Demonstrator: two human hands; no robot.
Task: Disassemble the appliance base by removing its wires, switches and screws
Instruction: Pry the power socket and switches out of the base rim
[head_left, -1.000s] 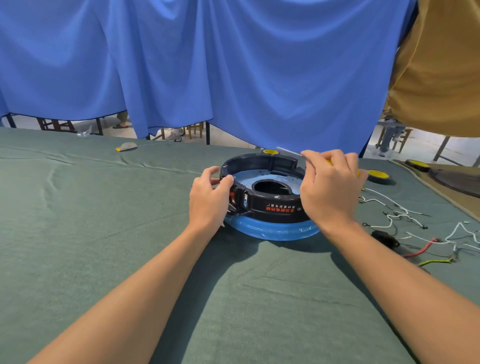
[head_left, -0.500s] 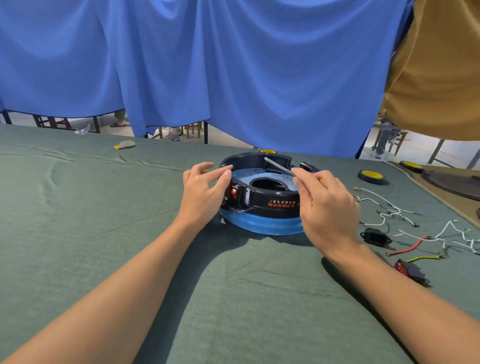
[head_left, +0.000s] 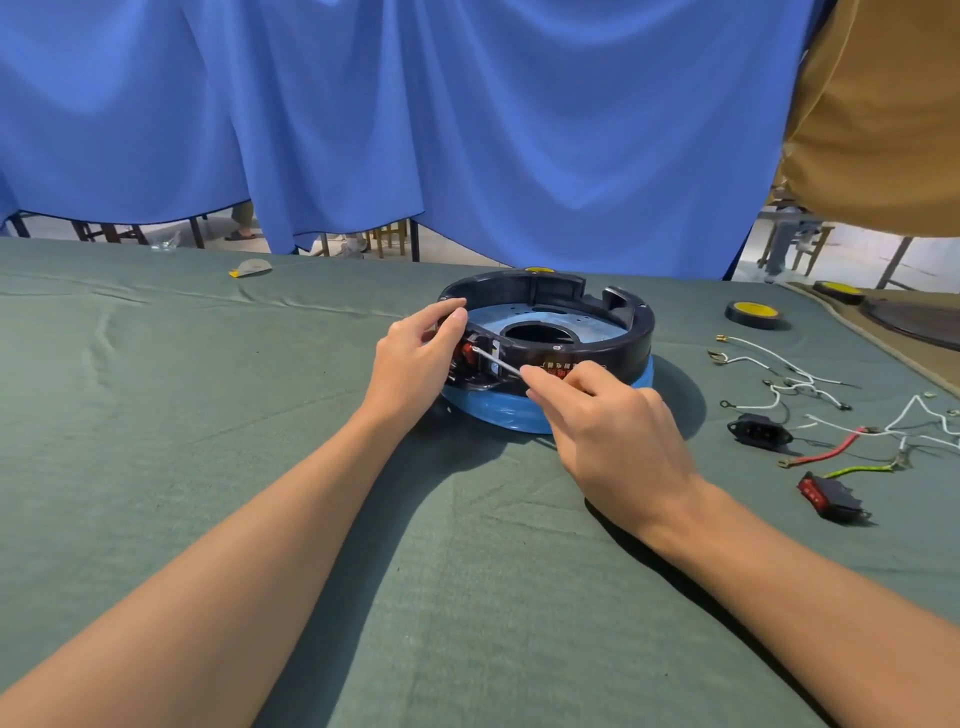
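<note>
My right grip (head_left: 613, 431) pinched tight on thin silver metal rod (head_left: 500, 361), tip at red rocker switch (head_left: 466, 354). My left grip (head_left: 410, 358) clasps rim of round glossy black plastic base (head_left: 602, 345), between both grips.

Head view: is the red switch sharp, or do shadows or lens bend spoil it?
Head view: soft even light, no glare; red switch and thin tool in the right hand look sharp; arm shadows fall on the cloth; wide lens stretches the edges.

Two bare forearms (head_left: 270, 545), no-sleeve look, L hand (head_left: 415, 358) & R hand (head_left: 618, 431) ungloved, short nails
</note>
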